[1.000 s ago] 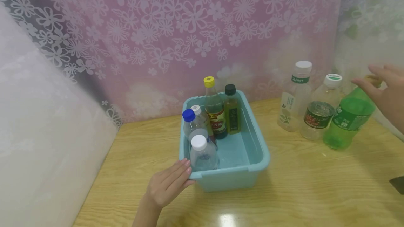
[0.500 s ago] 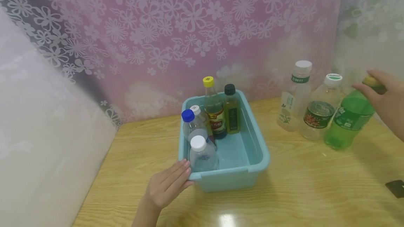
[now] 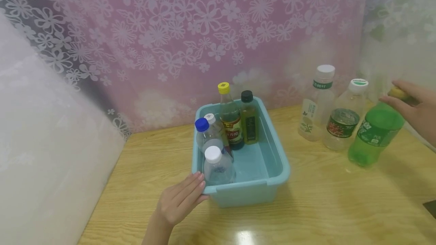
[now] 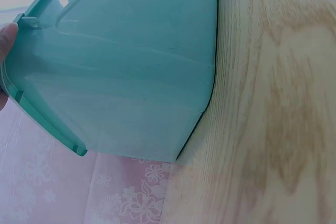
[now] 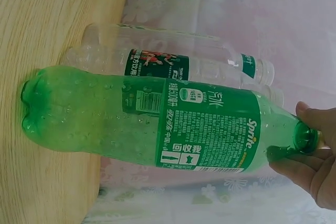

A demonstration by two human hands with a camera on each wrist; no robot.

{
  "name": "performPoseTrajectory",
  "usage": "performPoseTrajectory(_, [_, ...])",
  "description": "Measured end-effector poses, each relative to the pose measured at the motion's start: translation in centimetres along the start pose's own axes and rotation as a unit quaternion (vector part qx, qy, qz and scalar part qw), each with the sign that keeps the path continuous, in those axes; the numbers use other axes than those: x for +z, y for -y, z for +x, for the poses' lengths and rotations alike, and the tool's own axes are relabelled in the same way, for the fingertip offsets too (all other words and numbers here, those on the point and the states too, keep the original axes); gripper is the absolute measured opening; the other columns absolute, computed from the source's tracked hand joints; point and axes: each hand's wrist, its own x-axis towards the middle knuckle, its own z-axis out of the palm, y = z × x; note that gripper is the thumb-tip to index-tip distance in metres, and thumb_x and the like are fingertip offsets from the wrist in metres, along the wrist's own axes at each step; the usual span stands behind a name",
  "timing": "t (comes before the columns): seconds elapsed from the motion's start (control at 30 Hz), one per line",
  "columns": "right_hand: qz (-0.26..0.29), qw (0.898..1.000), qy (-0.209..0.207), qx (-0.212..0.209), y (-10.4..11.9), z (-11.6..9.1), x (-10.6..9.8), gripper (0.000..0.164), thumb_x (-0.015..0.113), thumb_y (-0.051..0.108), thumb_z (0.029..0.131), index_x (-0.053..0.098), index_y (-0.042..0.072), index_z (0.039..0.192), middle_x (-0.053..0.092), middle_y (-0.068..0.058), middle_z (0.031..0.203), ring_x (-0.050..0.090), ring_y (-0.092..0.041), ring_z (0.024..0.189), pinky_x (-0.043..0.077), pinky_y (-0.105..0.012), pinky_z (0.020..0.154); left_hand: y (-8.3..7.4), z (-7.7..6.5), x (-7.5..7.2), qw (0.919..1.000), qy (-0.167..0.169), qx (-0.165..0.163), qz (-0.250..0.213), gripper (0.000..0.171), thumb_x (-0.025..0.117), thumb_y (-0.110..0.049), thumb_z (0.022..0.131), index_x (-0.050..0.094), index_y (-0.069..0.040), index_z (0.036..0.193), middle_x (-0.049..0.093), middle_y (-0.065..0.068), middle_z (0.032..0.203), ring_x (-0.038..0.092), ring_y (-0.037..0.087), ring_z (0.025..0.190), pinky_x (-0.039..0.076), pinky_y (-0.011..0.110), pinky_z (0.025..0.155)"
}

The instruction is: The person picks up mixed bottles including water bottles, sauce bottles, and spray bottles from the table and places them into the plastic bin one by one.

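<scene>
At the near left corner of a light-blue plastic basin (image 3: 250, 194), my left hand (image 3: 180, 199) holds the rim, fingers over it and thumb on the outer side. My right hand (image 3: 420, 109) pinches a green Sprite bottle (image 5: 210, 129) by the neck, just under its yellowish cap. The bottle tilts, its top leaning right; whether its base touches the table cannot be told. Left of it stand a clear bottle with a dark green-and-red label (image 3: 343, 123) and a taller clear bottle with a white cap (image 3: 315, 110).
Inside the basin stand a yellow-capped vinegar bottle (image 3: 232, 126), a dark-capped oil bottle (image 3: 250, 122), a blue-capped bottle (image 3: 208, 139) and white-capped clear bottles, one in front (image 3: 218, 169). A floral curtain (image 3: 218, 41) hangs behind the wooden table (image 3: 150, 162).
My right hand has come down onto the green bottle's neck and taken hold of it. The bottle has shifted slightly toward me. The left hand stays on the basin's rim.
</scene>
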Motion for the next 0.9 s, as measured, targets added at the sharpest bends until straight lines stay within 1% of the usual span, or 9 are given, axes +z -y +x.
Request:
performPoseTrajectory(0.03, [0.009,1.000,0.004,0.005,0.0,0.0,0.0,0.040,0.067,0.002,0.086,0.053,-0.016,0.119,0.053,0.038,0.098,0.040,0.031,0.081,0.033,0.012,0.072,0.0,0.0,0.0,1.0000,-0.001,-0.001,0.000,0.021,0.065,-0.016,0.089,0.071,0.004,0.085,0.072,0.016,0.078,0.071,0.022,0.066,0.061,0.023,0.060])
performPoseTrajectory(0.07, [0.021,1.000,0.005,0.011,0.0,-0.1,0.1,0.040,0.067,0.002,0.087,0.053,-0.015,0.120,0.043,0.045,0.098,0.041,0.030,0.081,0.034,0.011,0.072,0.0,0.0,0.0,1.0000,-0.001,-0.001,-0.001,0.021,0.066,-0.016,0.089,0.071,0.004,0.085,0.072,0.016,0.078,0.071,0.022,0.067,0.061,0.023,0.060])
performPoseTrajectory(0.13, [0.038,0.999,0.010,0.018,0.1,-0.4,0.1,0.039,0.066,0.000,0.087,0.055,-0.011,0.122,0.045,0.044,0.097,0.044,0.029,0.080,0.036,0.011,0.071,0.0,-0.1,0.0,1.0000,-0.005,0.001,0.000,0.021,0.066,-0.016,0.089,0.071,0.005,0.086,0.072,0.016,0.079,0.071,0.023,0.068,0.061,0.023,0.060])
performPoseTrajectory(0.33, [0.079,0.996,0.017,0.030,0.6,-1.1,0.0,0.048,0.065,-0.008,0.084,0.058,0.018,0.124,0.053,0.037,0.103,0.050,0.026,0.081,0.041,0.008,0.072,0.0,-0.3,0.0,1.0000,-0.002,0.000,0.001,0.022,0.066,-0.016,0.089,0.071,0.005,0.089,0.072,0.016,0.082,0.072,0.023,0.072,0.061,0.024,0.062])
performPoseTrajectory(0.47, [0.122,0.991,0.022,0.042,1.1,-1.3,0.0,0.048,0.064,-0.011,0.083,0.060,0.015,0.124,0.057,0.034,0.100,0.055,0.022,0.081,0.043,0.006,0.073,0.0,-0.4,-0.1,1.0000,-0.001,0.000,0.000,0.022,0.066,-0.016,0.088,0.071,0.005,0.089,0.072,0.016,0.082,0.072,0.023,0.072,0.061,0.024,0.063])
performPoseTrajectory(0.57, [0.117,0.992,0.028,0.049,1.5,-1.4,0.0,0.048,0.064,-0.011,0.083,0.059,0.011,0.125,0.058,0.031,0.106,0.055,0.022,0.083,0.042,0.006,0.076,0.0,-0.3,-0.1,1.0000,0.002,0.000,0.002,0.021,0.066,-0.016,0.089,0.071,0.004,0.088,0.072,0.016,0.082,0.072,0.022,0.072,0.061,0.024,0.063])
performPoseTrajectory(0.67, [0.093,0.993,0.031,0.059,1.9,-1.6,-0.1,0.048,0.066,-0.010,0.083,0.058,0.008,0.127,0.053,0.037,0.109,0.053,0.025,0.080,0.040,0.007,0.075,-0.1,-0.3,-0.1,1.0000,0.004,0.001,0.003,0.021,0.066,-0.016,0.089,0.071,0.004,0.088,0.073,0.016,0.083,0.072,0.022,0.072,0.061,0.024,0.064])
performPoseTrajectory(0.8, [0.108,0.987,0.062,0.099,2.3,-1.7,-0.2,0.051,0.067,-0.009,0.082,0.057,0.008,0.129,0.054,0.039,0.110,0.054,0.024,0.081,0.039,0.007,0.076,0.0,-0.4,-0.1,1.0000,0.001,0.004,0.006,0.022,0.066,-0.016,0.089,0.071,0.005,0.089,0.073,0.016,0.084,0.072,0.022,0.073,0.061,0.024,0.063])
performPoseTrajectory(0.9, [0.108,0.980,0.098,0.133,2.6,-1.5,-0.4,0.054,0.068,-0.004,0.083,0.055,0.014,0.132,0.054,0.040,0.108,0.053,0.024,0.086,0.036,0.008,0.075,0.0,-0.4,-0.1,1.0000,0.001,0.004,0.006,0.022,0.066,-0.016,0.089,0.071,0.005,0.089,0.073,0.016,0.084,0.072,0.022,0.074,0.061,0.023,0.063])
